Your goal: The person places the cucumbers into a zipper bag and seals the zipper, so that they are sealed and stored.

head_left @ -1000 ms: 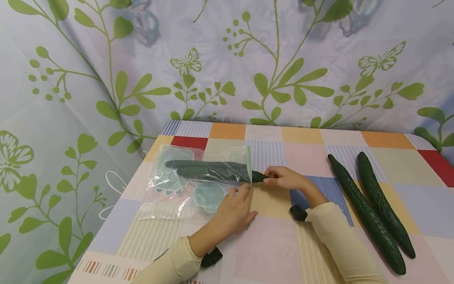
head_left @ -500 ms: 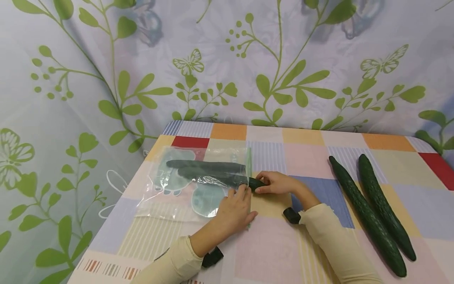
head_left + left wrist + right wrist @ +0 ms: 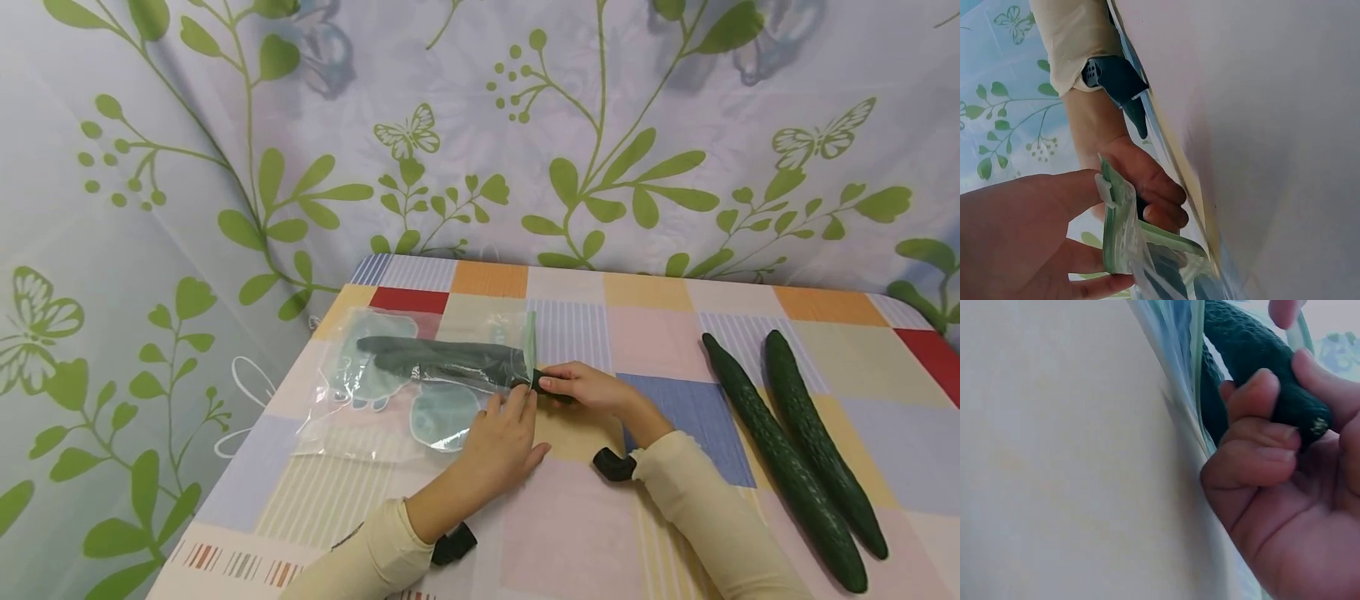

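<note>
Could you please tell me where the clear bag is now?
In the head view, the clear bag lies left of centre on the patchwork tablecloth, its green-edged opening at the left hand.

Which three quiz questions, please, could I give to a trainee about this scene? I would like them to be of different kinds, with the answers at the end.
1. How many cucumbers lie wholly outside the clear bag? A) one B) two C) four
2. True or false: the left hand touches the bag at its green edge.
3. Fill the gap: the right hand grips the held cucumber by the end that is ____ the bag.

Key: 1. B; 2. True; 3. outside
</note>
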Available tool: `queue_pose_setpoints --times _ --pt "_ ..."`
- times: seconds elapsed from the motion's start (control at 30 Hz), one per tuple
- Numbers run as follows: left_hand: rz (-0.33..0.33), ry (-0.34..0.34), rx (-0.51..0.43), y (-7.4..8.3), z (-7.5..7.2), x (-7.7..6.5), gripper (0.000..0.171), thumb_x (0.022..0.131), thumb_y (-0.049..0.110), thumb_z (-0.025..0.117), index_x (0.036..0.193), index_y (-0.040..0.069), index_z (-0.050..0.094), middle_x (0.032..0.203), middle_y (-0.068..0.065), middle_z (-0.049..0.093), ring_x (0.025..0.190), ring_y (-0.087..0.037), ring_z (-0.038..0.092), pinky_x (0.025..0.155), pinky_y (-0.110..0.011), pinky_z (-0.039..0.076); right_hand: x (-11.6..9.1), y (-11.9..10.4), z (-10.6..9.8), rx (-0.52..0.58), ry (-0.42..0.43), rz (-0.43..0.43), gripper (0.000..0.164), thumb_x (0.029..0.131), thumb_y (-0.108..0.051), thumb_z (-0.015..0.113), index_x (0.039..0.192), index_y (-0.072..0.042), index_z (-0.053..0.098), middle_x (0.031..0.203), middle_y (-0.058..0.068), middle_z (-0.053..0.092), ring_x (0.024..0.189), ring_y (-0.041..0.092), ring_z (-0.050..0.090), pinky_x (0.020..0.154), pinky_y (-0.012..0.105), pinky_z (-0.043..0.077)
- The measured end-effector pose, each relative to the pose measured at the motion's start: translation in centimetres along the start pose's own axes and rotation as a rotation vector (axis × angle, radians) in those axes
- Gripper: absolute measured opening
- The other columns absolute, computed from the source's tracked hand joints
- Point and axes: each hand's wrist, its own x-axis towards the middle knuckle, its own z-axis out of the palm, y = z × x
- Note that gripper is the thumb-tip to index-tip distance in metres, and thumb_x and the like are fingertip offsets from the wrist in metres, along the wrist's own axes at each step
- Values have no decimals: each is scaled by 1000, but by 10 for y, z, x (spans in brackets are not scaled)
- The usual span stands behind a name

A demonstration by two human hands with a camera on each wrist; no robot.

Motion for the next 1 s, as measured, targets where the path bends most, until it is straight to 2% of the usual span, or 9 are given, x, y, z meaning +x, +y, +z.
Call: queue_pose_setpoints --times 0.2,0.33,0.4,0.53,0.6,0.67,0.77,0.9,1.0 --pt "4 26 11 3 0 0 68 78 56 60 125 8 53 122 -5 47 93 -24 52 61 -29 50 13 5 7 182 19 -54 24 97 -22 42 88 -4 56 66 2 46 52 7 36 49 20 31" --pt "9 14 1 5 1 1 67 78 56 60 124 8 54 120 -4 47 90 -23 51 59 -29 48 22 7 13 251 44 -20 21 96 -18 44 86 -10 60 64 -4 48 51 5 36 49 19 30" --pt "10 1 1 5 1 1 66 78 56 59 124 8 54 118 -4 47 89 -23 50 58 -28 47 25 7 15 249 69 8 21 95 -18 46 86 -7 61 62 -4 47 50 6 35 49 20 30" --pt "4 -28 -5 4 2 1 67 78 56 60 125 8 54 118 -4 47 89 -23 51 57 -29 48 28 4 16 121 146 33 26 92 -21 52 94 3 61 60 -1 48 49 7 36 49 21 32" --pt "6 -49 -15 3 2 1 68 79 56 59 125 8 53 120 -5 46 89 -23 51 58 -29 48 27 2 17 22 172 27 32 90 -24 56 102 5 61 68 2 57 55 7 42 53 21 36" --pt "6 -74 -32 3 2 1 68 79 55 59 126 6 52 125 -6 45 90 -23 52 59 -29 49 26 -1 16 -78 191 24 35 88 -23 59 108 4 61 84 5 65 66 7 49 62 22 41" --pt "1 -111 -56 1 2 1 68 81 55 58 128 6 50 126 -7 44 92 -24 53 60 -30 50 21 -6 13 -222 175 17 33 84 -18 63 108 4 59 92 9 64 73 10 49 67 25 41" --pt "-15 -145 -81 -2 2 2 67 81 53 58 127 5 50 121 -7 45 92 -25 52 60 -30 50 13 -11 6 -393 120 4 34 79 -13 67 107 3 58 87 9 60 74 13 50 67 27 42" --pt "-15 -151 -85 -2 2 1 66 81 54 58 126 5 50 121 -7 45 92 -25 52 60 -30 50 10 -12 3 -473 68 -25 36 80 -14 67 111 1 59 87 6 60 76 12 50 69 27 42"
